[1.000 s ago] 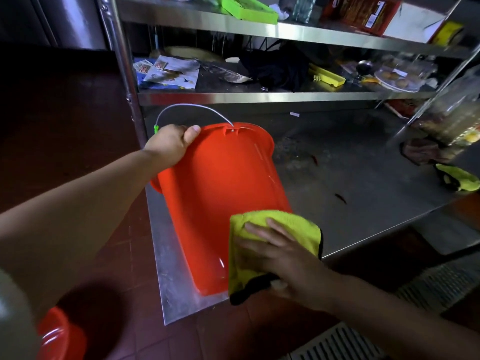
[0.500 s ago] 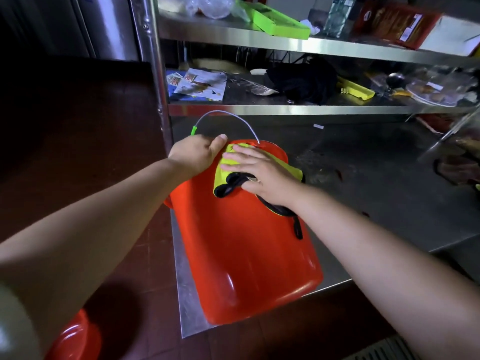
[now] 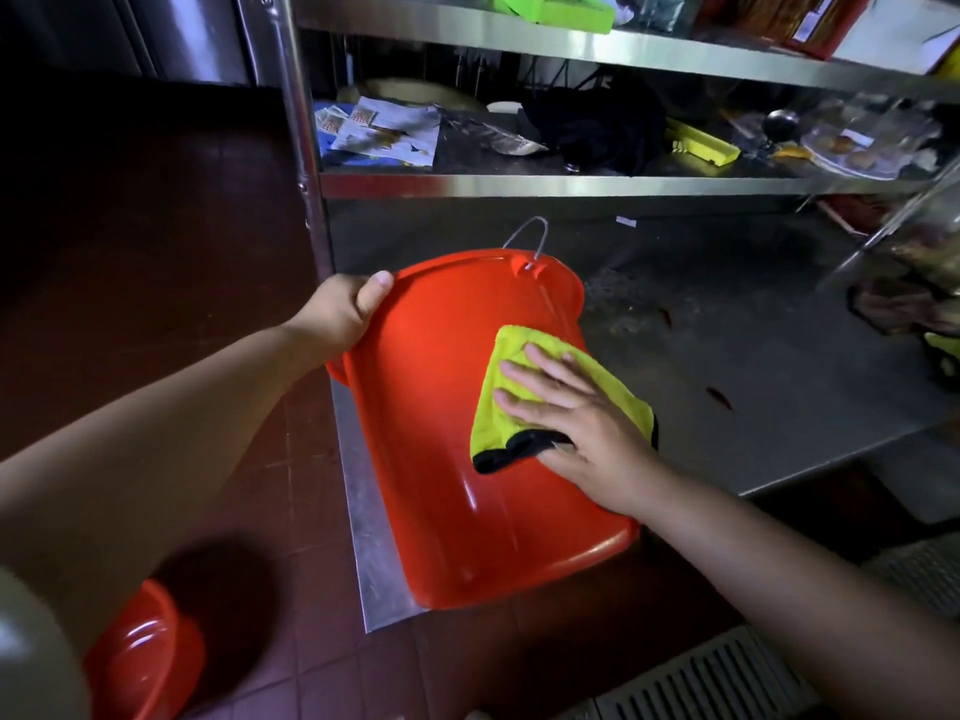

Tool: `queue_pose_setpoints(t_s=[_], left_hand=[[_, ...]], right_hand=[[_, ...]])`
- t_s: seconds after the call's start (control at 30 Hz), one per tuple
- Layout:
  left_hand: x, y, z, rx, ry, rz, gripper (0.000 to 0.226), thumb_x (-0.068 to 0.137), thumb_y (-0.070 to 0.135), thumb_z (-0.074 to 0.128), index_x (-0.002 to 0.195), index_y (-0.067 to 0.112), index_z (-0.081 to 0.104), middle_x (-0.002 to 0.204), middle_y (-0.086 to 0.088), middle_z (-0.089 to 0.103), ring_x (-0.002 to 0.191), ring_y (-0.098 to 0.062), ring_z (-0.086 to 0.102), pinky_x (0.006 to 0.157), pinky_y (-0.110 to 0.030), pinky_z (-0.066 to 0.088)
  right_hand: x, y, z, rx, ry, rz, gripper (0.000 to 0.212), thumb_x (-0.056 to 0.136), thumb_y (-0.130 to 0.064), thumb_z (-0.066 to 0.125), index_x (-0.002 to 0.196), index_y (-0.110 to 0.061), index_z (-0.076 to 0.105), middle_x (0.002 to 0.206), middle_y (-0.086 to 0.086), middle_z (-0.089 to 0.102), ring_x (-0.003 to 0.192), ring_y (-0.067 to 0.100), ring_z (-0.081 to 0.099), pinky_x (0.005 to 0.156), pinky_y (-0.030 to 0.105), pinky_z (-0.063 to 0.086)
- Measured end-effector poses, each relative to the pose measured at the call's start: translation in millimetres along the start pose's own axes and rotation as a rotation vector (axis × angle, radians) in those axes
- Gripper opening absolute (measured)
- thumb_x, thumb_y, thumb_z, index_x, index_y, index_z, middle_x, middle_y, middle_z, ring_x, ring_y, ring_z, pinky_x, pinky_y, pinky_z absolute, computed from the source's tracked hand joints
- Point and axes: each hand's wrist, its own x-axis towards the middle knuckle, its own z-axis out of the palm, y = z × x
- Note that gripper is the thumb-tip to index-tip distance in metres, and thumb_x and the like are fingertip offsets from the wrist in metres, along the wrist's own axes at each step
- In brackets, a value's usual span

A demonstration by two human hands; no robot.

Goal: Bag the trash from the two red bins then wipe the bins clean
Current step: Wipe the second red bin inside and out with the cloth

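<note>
A red bin (image 3: pixel 426 459) lies tilted on its side on the steel table (image 3: pixel 727 356), its base toward me and over the table's corner, its wire handle at the far rim. My left hand (image 3: pixel 343 314) grips the bin's rim on the left. My right hand (image 3: pixel 566 407) presses a yellow cloth with black edging (image 3: pixel 519 356) flat against the bin's outer wall, fingers spread on top of it. A second red bin (image 3: pixel 140 657) stands on the floor at the lower left, partly hidden by my arm.
Steel shelves (image 3: pixel 571 184) above the table hold papers, a black bag, yellow and green plastic items and food trays. Another yellow cloth (image 3: pixel 943 350) lies at the table's right edge. Red tiled floor lies left; a floor grate (image 3: pixel 727 678) sits lower right.
My right hand slid the cloth from the bin's base up to the rim, then back down to the middle of the wall. The bin rotated, swinging the wire handle to the right.
</note>
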Motion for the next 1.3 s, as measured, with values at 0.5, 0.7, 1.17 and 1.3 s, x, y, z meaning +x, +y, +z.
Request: queue_pose_setpoints(t_s=[0.5, 0.7, 1.17, 1.3], left_hand=[[29.7, 54.8, 0.4, 0.491, -0.112, 0.193, 0.07, 0.089, 0.067, 0.021, 0.078, 0.012, 0.063, 0.082, -0.009, 0.063, 0.088, -0.029, 0.058, 0.073, -0.032, 0.042], [31.7, 53.8, 4.1, 0.445, -0.041, 0.191, 0.062, 0.093, 0.06, 0.028, 0.081, 0.012, 0.064, 0.095, -0.015, 0.068, 0.098, -0.031, 0.06, 0.068, -0.028, 0.033], [26.3, 56.4, -3.4, 0.43, -0.152, 0.036, 0.067, 0.088, 0.069, 0.025, 0.088, 0.013, 0.061, 0.099, -0.013, 0.061, 0.093, -0.03, 0.056, 0.075, -0.031, 0.035], [24.3, 59.2, -0.2, 0.439, -0.129, 0.034, 0.057, 0.087, 0.07, 0.025, 0.066, 0.02, 0.042, 0.073, 0.001, 0.049, 0.08, -0.021, 0.045, 0.072, -0.03, 0.033]], right_hand=[[35.7, -3.7, -0.5, 0.016, -0.047, -0.038, 0.056, 0.077, -0.009, 0.055, 0.132, -0.017, 0.053, 0.147, 0.0, 0.036, 0.144, 0.023, 0.017, 0.117, 0.045, 0.011], [98.9, 17.2, -12.9, 0.053, 0.026, 0.042, 0.049, 0.085, -0.006, 0.053, 0.132, -0.018, 0.055, 0.146, 0.0, 0.041, 0.142, 0.015, 0.02, 0.118, 0.038, 0.012], [-62.1, -67.0, 21.0, -0.069, -0.215, -0.098, 0.073, 0.096, -0.054, 0.003, 0.126, -0.019, 0.061, 0.143, 0.001, 0.046, 0.143, 0.024, 0.021, 0.116, 0.046, 0.013], [-50.4, -61.0, 15.6, -0.056, -0.24, -0.146, 0.042, 0.096, -0.036, 0.038, 0.128, -0.02, 0.059, 0.144, 0.0, 0.046, 0.143, 0.02, 0.019, 0.116, 0.042, 0.012]])
